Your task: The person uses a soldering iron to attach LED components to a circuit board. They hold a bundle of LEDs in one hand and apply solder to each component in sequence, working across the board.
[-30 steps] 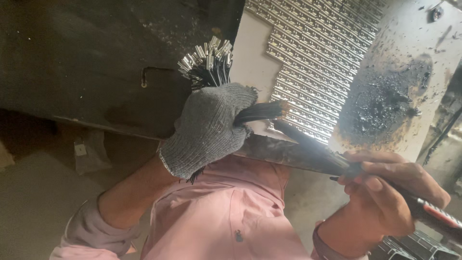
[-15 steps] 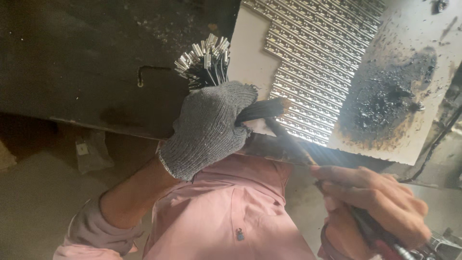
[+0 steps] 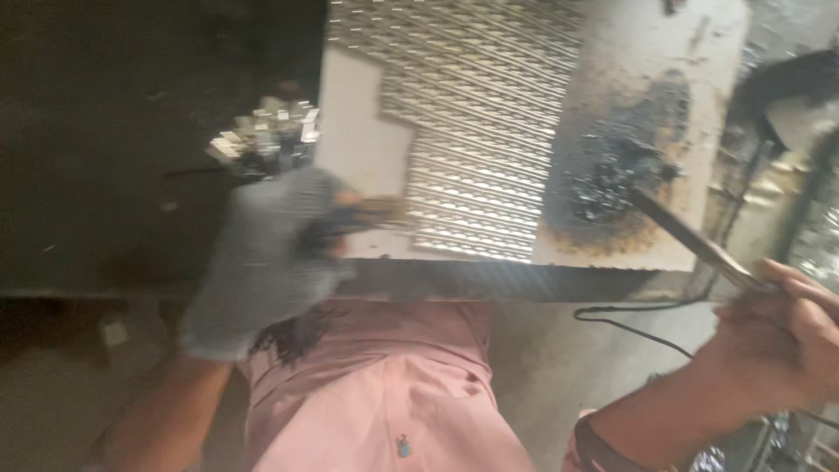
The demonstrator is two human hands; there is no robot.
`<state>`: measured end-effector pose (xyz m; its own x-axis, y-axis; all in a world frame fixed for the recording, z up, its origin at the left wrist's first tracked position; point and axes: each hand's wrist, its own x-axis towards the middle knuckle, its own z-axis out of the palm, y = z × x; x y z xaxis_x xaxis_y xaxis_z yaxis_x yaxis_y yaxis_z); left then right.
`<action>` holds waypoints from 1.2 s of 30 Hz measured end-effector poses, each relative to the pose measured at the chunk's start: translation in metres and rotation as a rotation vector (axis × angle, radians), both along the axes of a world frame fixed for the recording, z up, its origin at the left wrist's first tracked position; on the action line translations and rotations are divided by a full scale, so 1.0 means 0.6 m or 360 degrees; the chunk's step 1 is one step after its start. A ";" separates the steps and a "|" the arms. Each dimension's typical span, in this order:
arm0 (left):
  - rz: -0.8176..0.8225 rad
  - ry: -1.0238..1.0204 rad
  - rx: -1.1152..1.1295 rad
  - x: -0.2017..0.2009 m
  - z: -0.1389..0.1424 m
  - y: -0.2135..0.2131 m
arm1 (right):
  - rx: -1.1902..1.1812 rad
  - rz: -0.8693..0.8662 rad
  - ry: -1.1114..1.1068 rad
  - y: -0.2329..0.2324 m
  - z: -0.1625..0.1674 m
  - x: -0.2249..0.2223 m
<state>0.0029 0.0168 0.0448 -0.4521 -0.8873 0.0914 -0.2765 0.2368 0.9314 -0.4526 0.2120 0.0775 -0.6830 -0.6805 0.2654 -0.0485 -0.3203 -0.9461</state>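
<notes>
Head view: your gloved left hand (image 3: pixel 266 262) is clamped on a bundle of small metal pieces (image 3: pixel 266 140) at the counter (image 3: pixel 358 149) edge, while your bare right hand (image 3: pixel 778 336) is closed on a soldering iron (image 3: pixel 690 240), tip at the dark flux patch (image 3: pixel 616 170) (frame blurred). A jolt could scatter the bundle; the cable (image 3: pixel 642 328) might snag.

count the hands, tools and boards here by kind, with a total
Gloved hand: 1, the left hand, holding a bundle of metal pieces
Bare hand: 1, the right hand
Rod-like tool: 1, in the right hand
White board with dark patch: 1
Total: 4
</notes>
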 end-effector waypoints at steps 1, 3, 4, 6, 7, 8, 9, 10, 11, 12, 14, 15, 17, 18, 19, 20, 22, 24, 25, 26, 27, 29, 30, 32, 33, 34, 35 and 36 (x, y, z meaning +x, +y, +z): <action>0.0066 0.0195 0.0124 0.012 -0.001 0.001 | 0.0069 -0.0003 0.0138 -0.002 0.002 0.002; 0.0363 -0.0148 -0.0272 0.031 -0.009 -0.007 | 0.0147 -0.0011 0.0323 -0.016 0.002 0.009; 0.0513 -0.0179 -0.0103 0.040 -0.011 -0.006 | 0.0155 -0.0014 0.0372 -0.024 0.004 0.013; 0.0686 -0.0215 0.0114 0.050 -0.015 -0.004 | 0.0161 -0.0031 0.0401 -0.039 0.007 0.024; 0.0711 -0.0213 0.0154 0.051 -0.015 -0.002 | 0.0145 -0.0044 0.0387 -0.046 0.008 0.029; 0.0610 -0.0165 0.0046 0.049 -0.018 -0.009 | 0.0144 -0.0050 0.0386 -0.051 0.012 0.031; 0.0547 -0.0207 -0.0076 0.045 -0.019 -0.010 | 0.0142 -0.0055 0.0386 -0.056 0.015 0.031; 0.0488 -0.0246 -0.0200 0.040 -0.019 -0.012 | 0.0158 -0.0056 0.0395 -0.059 0.018 0.031; 0.0456 -0.0376 -0.0338 0.029 -0.021 -0.010 | 0.0158 -0.0051 0.0392 -0.063 0.018 0.028; 0.0413 -0.0511 -0.0462 0.022 -0.022 -0.009 | 0.0158 -0.0047 0.0389 -0.065 0.017 0.024; 0.0358 -0.0410 -0.0355 0.000 -0.030 -0.010 | 0.0140 -0.0030 0.0390 -0.066 0.012 0.010; 0.0334 -0.0357 -0.0310 -0.009 -0.034 -0.012 | 0.0130 -0.0023 0.0400 -0.065 0.008 0.001; 0.0261 -0.0102 -0.0289 -0.020 -0.037 -0.008 | 0.0157 -0.0040 0.0448 -0.058 0.000 -0.014; 0.0229 0.0017 -0.0281 -0.024 -0.038 -0.007 | 0.0178 -0.0060 0.0472 -0.054 -0.004 -0.018; 0.0238 0.0038 -0.0184 -0.025 -0.036 -0.005 | 0.0207 -0.0097 0.0491 -0.049 -0.002 -0.022; 0.0254 0.0052 -0.0087 -0.026 -0.033 -0.003 | 0.0198 -0.0087 0.0451 -0.044 -0.004 -0.020; 0.0251 0.0043 -0.0127 -0.028 -0.025 -0.002 | 0.0139 -0.0020 0.0315 -0.037 -0.002 -0.003; 0.0231 -0.0055 -0.0196 -0.032 -0.016 -0.003 | 0.0068 0.0158 0.0221 -0.051 -0.009 0.027; 0.0238 -0.0120 -0.0135 -0.035 -0.012 -0.002 | 0.0039 0.0273 0.0231 -0.052 -0.008 0.052; 0.0246 -0.0107 -0.0199 -0.037 -0.009 -0.002 | -0.0003 0.0340 0.0432 -0.060 -0.011 0.078; 0.0247 -0.0091 -0.0258 -0.038 -0.006 -0.002 | -0.0059 0.0402 0.0626 -0.068 -0.014 0.106; 0.0223 -0.0114 -0.0293 -0.040 -0.002 -0.001 | -0.0146 0.0405 0.1171 -0.096 -0.019 0.152; 0.0208 -0.0155 -0.0274 -0.042 -0.002 -0.001 | -0.0174 0.0400 0.1330 -0.107 -0.020 0.174; 0.0199 -0.0227 -0.0259 -0.045 -0.003 -0.001 | -0.0124 0.0423 0.1197 -0.123 -0.016 0.206; 0.0204 -0.0264 -0.0270 -0.047 -0.004 -0.001 | -0.0114 0.0519 0.0975 -0.128 -0.012 0.217; 0.0209 -0.0302 -0.0280 -0.049 -0.005 -0.001 | -0.0108 0.0614 0.0743 -0.133 -0.009 0.226; 0.0220 -0.0289 -0.0283 -0.050 -0.006 -0.001 | -0.0055 0.0644 0.0612 -0.137 -0.005 0.231; 0.0231 -0.0275 -0.0286 -0.051 -0.007 0.000 | -0.0003 0.0668 0.0478 -0.139 -0.002 0.235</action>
